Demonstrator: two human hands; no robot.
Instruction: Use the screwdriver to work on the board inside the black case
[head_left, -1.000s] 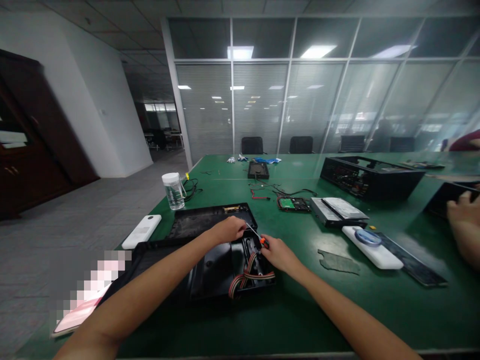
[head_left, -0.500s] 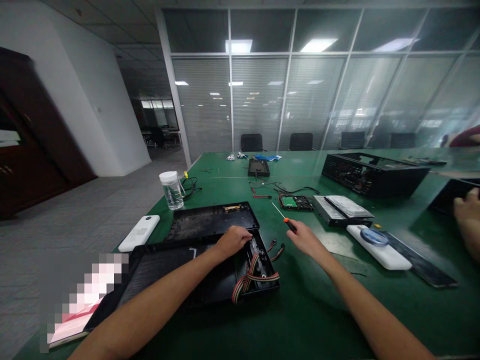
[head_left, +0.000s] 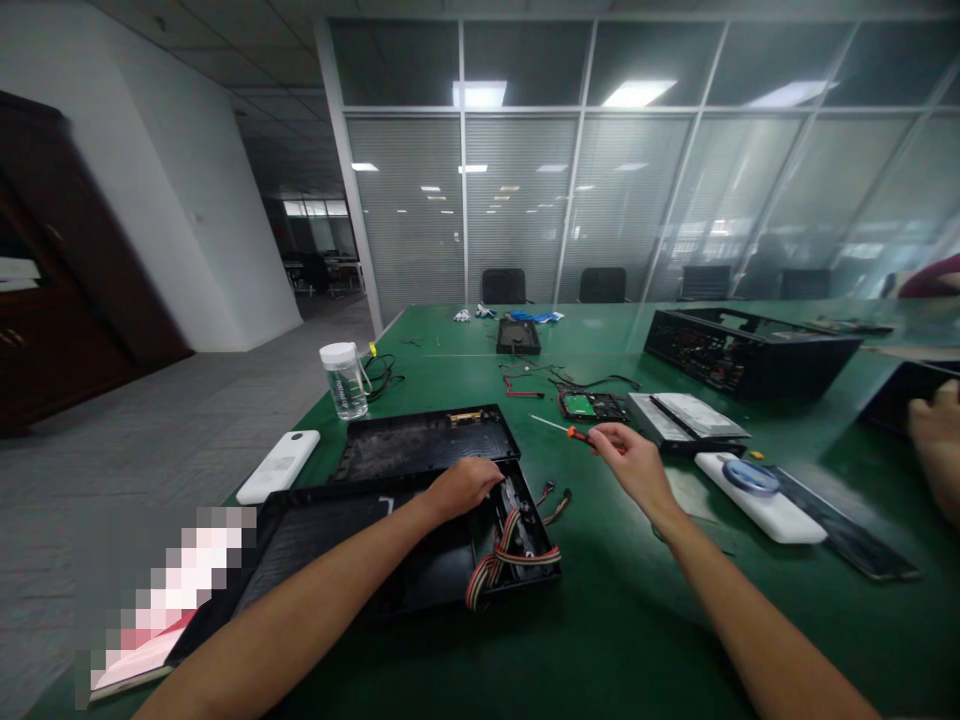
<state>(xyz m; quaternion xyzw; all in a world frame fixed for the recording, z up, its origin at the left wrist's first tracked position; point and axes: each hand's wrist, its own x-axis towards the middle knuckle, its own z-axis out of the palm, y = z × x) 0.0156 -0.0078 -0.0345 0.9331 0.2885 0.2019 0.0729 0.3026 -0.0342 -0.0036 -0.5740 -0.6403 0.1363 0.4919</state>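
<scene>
Head view: right hand (head_left: 630, 462) closed around the screwdriver (head_left: 578, 435); left hand (head_left: 465, 487), fingers curled, hold indiscernible, over the black casing (head_left: 442, 560). Striped cables (head_left: 501, 552) near that hand could snag a carelessly lowered blade (head_left: 550, 424).

The far side of the room was closed off by a glass partition (head_left: 517, 60), divided by pale frames (head_left: 463, 220). Horizontal blinds (head_left: 409, 240) were fitted across its lower part, and bright rectangular light panels (head_left: 480, 95) were seen higher up in the glass. Black chairs (head_left: 504, 286) were ranged between the partition and the green table (head_left: 585, 650). On the left, a white wall (head_left: 187, 220) was flanked by a dark wooden cabinet (head_left: 71, 280), and grey carpet (head_left: 240, 410) was laid underfoot. Beyond, desks (head_left: 346, 265) and bright windows (head_left: 315, 208) were glimpsed. Overhead, the panelled ceiling (head_left: 247, 45) was dimly lit.
</scene>
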